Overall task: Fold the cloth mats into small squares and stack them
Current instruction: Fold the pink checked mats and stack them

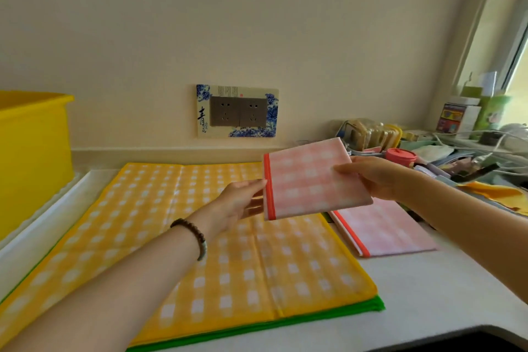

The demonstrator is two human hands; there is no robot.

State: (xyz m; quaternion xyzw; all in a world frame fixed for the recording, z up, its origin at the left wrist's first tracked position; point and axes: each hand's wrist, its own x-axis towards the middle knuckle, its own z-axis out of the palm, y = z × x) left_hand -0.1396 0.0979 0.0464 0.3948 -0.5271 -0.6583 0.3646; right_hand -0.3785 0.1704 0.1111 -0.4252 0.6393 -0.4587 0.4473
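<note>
Pale surface [414, 294] carries a spread yellow mat [200, 237]. Above it, left hand [243, 203] and right hand [377, 177] pinch opposite edges of a folded pink square [308, 180]

Dark beaded bracelet [191, 233], pale bead, left wrist

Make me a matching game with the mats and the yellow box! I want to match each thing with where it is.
Things:
1. small pink mat
2. yellow mat
3. green mat
4. yellow box

Places:
A. under another mat, only its edge showing
B. standing at the far left
C. held up between the left hand and the right hand
D. spread flat on top of another mat

Pairs: 1-C, 2-D, 3-A, 4-B
</note>
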